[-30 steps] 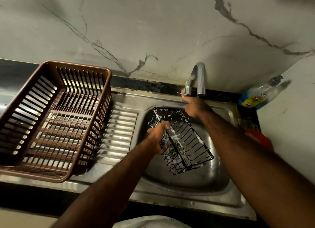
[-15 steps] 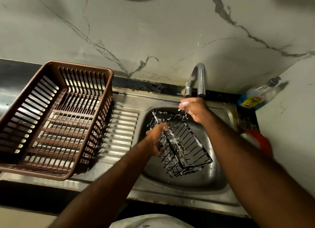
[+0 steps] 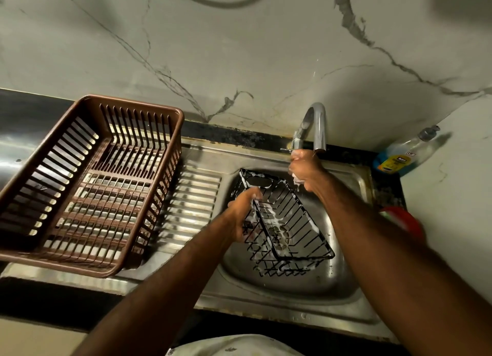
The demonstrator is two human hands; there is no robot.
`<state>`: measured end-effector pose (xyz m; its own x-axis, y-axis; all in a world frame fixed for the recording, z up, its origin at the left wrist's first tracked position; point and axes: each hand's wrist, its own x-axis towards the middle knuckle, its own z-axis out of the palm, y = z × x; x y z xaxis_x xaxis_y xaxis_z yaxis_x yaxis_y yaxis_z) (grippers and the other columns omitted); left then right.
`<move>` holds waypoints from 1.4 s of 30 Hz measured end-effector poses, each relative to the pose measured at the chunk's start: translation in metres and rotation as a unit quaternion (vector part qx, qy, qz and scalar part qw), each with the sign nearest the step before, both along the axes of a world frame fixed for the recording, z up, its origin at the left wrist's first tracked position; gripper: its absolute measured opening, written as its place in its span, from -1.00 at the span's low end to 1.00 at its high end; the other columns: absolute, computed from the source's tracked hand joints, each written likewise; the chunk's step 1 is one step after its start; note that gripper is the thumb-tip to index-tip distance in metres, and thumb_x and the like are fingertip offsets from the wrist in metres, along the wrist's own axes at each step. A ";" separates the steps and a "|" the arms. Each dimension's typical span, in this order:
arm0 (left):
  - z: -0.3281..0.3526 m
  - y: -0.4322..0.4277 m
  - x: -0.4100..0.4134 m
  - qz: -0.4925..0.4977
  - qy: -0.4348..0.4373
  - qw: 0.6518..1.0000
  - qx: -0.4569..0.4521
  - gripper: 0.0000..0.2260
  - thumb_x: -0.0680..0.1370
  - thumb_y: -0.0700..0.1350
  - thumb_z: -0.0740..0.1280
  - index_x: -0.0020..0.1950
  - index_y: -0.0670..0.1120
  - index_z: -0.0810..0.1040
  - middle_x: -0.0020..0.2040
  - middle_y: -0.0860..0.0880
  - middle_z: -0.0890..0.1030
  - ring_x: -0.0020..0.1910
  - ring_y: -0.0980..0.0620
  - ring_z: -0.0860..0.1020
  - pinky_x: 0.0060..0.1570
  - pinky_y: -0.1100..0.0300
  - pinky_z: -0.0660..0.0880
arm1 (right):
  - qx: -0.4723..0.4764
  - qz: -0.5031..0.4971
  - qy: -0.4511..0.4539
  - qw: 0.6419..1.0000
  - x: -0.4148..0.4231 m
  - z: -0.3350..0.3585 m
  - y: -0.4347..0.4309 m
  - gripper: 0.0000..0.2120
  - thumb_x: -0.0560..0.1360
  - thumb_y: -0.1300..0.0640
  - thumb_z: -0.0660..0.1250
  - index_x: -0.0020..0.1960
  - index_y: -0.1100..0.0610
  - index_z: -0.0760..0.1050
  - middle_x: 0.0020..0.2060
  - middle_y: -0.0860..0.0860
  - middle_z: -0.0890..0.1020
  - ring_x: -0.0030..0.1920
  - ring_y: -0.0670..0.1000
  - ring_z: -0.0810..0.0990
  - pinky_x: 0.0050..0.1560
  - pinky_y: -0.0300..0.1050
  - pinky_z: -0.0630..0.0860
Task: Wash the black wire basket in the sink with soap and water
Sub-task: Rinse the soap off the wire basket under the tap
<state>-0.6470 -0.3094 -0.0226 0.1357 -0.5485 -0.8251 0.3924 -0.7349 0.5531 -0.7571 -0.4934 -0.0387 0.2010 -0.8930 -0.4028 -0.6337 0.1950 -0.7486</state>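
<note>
The soapy black wire basket (image 3: 288, 224) sits tilted in the sink (image 3: 266, 299), and the left hand (image 3: 243, 212) grips its rim on the 9 o'clock side. The right hand (image 3: 306, 169) is under the tap (image 3: 318, 124) at 12 o'clock, fingers curled and foamy; I cannot tell whether it holds anything. To rinse well, I judge the basket should go up under the spout and be turned so water reaches every wire. Soap makes wire slippery, so the grip should be firm.

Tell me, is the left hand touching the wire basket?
Touching. The head view shows the left hand with its fingers curled over the wire basket's left rim, holding it tilted in the sink.
</note>
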 end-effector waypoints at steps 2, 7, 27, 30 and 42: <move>0.001 0.002 0.001 0.014 0.003 1.000 -0.005 -0.75 0.53 0.08 0.29 0.12 -0.01 0.56 -0.04 -0.03 0.48 -0.07 -0.02 0.45 -0.22 0.11 0.38 | 0.010 -0.008 -0.024 1.000 -0.002 0.000 0.001 -0.68 0.43 0.53 0.23 -0.23 0.12 0.46 -0.24 0.11 0.50 -0.37 -0.01 0.47 -0.54 -0.18 0.40; 0.006 0.000 0.004 0.015 0.031 0.999 -0.026 -0.51 0.30 0.22 0.34 0.08 -0.06 0.60 0.16 -0.13 0.63 0.07 -0.15 0.56 -0.03 0.00 0.51 | 0.021 0.093 -0.034 0.995 -0.008 0.008 0.001 -0.70 0.44 0.53 0.32 -0.23 0.15 0.52 -0.35 0.06 0.53 -0.35 0.00 0.53 -0.38 -0.17 0.53; 0.022 0.006 0.018 -0.040 0.078 0.988 -0.130 -0.62 0.58 0.09 0.13 0.06 -0.20 0.53 -0.24 -0.12 0.65 -0.35 -0.05 0.58 -0.47 0.26 0.45 | 0.038 0.161 -0.012 0.986 -0.051 0.033 -0.008 -0.82 0.51 0.36 0.43 0.08 0.20 0.67 -0.01 0.15 0.73 0.00 0.07 0.73 0.07 -0.03 0.67; 0.024 0.006 0.017 -0.033 0.061 0.991 -0.111 -0.60 0.56 0.14 0.17 0.03 -0.18 0.56 -0.33 -0.08 0.68 -0.24 -0.11 0.58 -0.27 0.17 0.45 | 0.130 0.080 -0.158 0.975 -0.052 0.042 -0.004 -0.80 0.58 0.47 0.24 0.08 0.35 0.61 0.09 0.28 0.66 0.08 0.16 0.71 0.07 -0.02 0.67; 0.035 0.002 0.010 -0.025 0.051 0.992 -0.110 -0.65 0.60 0.10 0.12 -0.08 -0.15 0.51 -0.41 -0.04 0.61 -0.42 -0.02 0.52 -0.40 0.26 0.38 | -0.089 0.259 0.142 0.951 -0.035 0.040 -0.003 -0.93 0.44 0.22 0.55 -0.14 0.18 0.67 -0.36 0.08 0.70 -0.38 -0.03 0.70 -0.28 -0.15 0.62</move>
